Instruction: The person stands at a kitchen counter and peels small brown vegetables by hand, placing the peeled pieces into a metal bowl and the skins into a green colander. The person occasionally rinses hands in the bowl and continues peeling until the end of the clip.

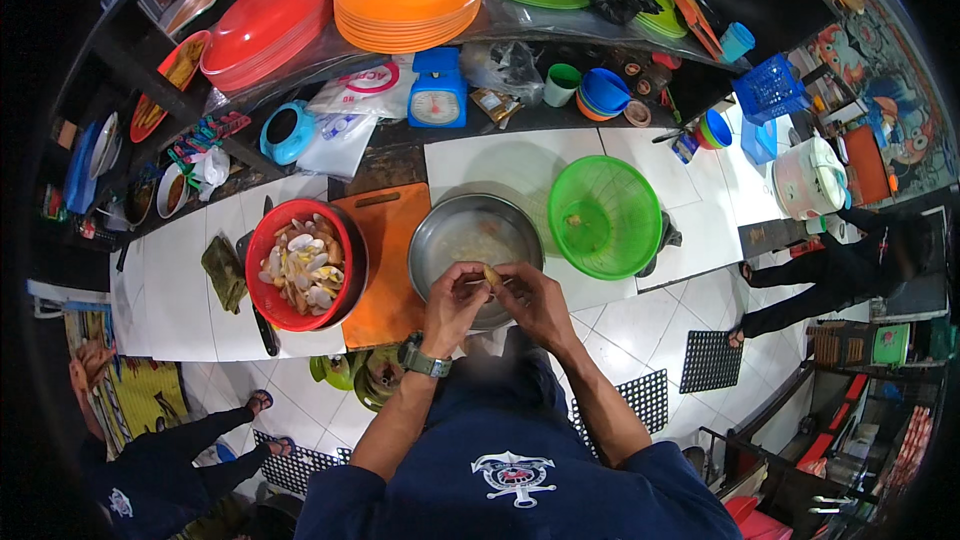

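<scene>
My left hand (456,298) and my right hand (534,301) meet over the near part of a round metal basin (420,240). Between their fingertips they pinch a small yellowish-brown shellfish (492,275). Cloudy liquid fills the bottom of the basin, with a reddish-brown patch showing in it. To the left, a red plastic basket (259,300) is heaped with elongated, pale and brown shellfish (301,259) and rests in a dark-rimmed bowl. A green plastic strainer basket (637,199) stands tilted to the right, with one small pale piece (574,220) at its bottom.
An orange cutting board (386,262) lies between basket and basin. A black-handled knife (265,331) and a folded leaf bundle (225,274) are at the left. Behind are a blue kitchen scale (436,94) and a shelf of stacked plates (409,7). People stand at left (165,465) and right (840,270).
</scene>
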`<state>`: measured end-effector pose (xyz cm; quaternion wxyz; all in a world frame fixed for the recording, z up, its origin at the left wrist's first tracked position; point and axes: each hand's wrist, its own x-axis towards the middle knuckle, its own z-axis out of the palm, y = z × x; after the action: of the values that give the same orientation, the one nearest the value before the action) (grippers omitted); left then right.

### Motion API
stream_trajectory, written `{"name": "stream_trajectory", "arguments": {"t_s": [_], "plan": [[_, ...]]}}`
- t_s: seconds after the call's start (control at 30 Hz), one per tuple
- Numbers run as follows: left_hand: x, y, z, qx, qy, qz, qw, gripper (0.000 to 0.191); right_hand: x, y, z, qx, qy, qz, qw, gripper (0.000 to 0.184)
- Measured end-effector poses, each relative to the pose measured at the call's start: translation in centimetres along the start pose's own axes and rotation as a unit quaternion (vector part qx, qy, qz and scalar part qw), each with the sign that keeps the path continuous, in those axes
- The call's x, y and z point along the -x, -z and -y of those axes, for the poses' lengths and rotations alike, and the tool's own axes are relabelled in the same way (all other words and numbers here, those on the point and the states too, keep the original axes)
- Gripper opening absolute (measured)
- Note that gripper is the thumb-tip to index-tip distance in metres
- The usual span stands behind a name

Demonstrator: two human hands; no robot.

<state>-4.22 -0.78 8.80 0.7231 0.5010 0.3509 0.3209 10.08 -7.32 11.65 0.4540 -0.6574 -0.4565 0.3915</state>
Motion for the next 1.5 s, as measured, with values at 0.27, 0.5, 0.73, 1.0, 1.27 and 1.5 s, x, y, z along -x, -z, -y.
{"name": "stream_trajectory", "arguments": {"t_s": [0.27,0.5,0.73,1.0,1.27,1.5], "plan": [[0.1,-0.1,-0.6,-0.157,-0.015,-0.01,0.987,0.022,0.8,-1.2,0.0,0.17,0.105,-0.04,0.979,0.029],[-0.2,-0.3,0.0,-0.21,-0.04,-0.039,0.976,0.023,1.0,-1.6,-0.2,0.221,0.093,-0.041,0.97,0.026],[-0.4,0.0,0.3,-0.186,-0.042,-0.027,0.981,0.023,0.6,-1.1,-0.4,0.218,0.085,-0.024,0.972,0.027],[-0.4,0.1,0.0,-0.18,-0.044,-0.016,0.983,0.021,0.6,-1.3,-1.0,0.195,0.066,-0.035,0.978,0.027],[-0.8,0.2,1.1,-0.135,-0.018,-0.031,0.99,0.019,1.0,-1.7,-0.6,0.255,0.092,-0.064,0.96,0.027],[-0.5,-0.2,0.3,-0.107,-0.002,-0.006,0.994,0.019,0.8,-1.4,-0.8,0.283,0.128,-0.067,0.948,0.027]]}}
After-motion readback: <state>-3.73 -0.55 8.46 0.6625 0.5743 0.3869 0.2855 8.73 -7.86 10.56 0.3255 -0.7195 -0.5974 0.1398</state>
